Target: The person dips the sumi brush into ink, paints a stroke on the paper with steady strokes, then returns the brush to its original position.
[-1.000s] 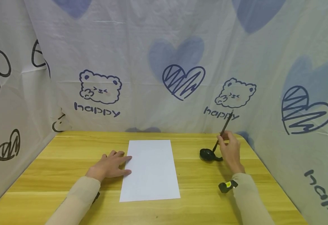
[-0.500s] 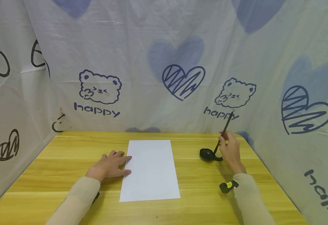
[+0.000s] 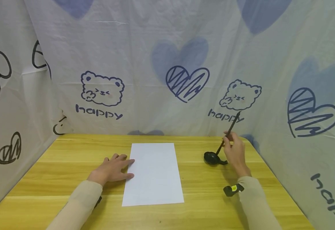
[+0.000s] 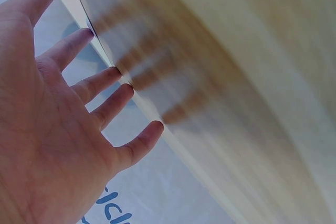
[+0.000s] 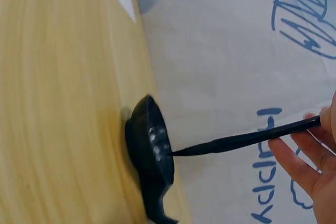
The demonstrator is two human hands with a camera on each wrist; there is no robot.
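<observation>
My right hand point(image 3: 236, 152) pinches a black ink brush point(image 3: 233, 124) by its handle, with the handle leaning up and to the right. In the right wrist view the pointed tip of the brush point(image 5: 236, 141) reaches the glossy inside of a small black ink dish point(image 5: 137, 142), which has a curved handle. That dish point(image 3: 210, 158) sits on the table, just left of the hand. My left hand point(image 3: 111, 169) lies with spread fingers, thumb and index fingertip resting on the left edge of a blank white sheet of paper point(image 3: 154, 175).
A yellow wood-grain table point(image 3: 200, 207) carries everything. White curtains point(image 3: 147, 105) printed with hearts and bears hang behind it and along both sides. A black wrist device point(image 3: 233, 190) is at the right sleeve.
The brush has shifted slightly right, then back left, its lower end now nearer the ink dish and its handle leaning more. The left hand, paper and dish have not moved.
</observation>
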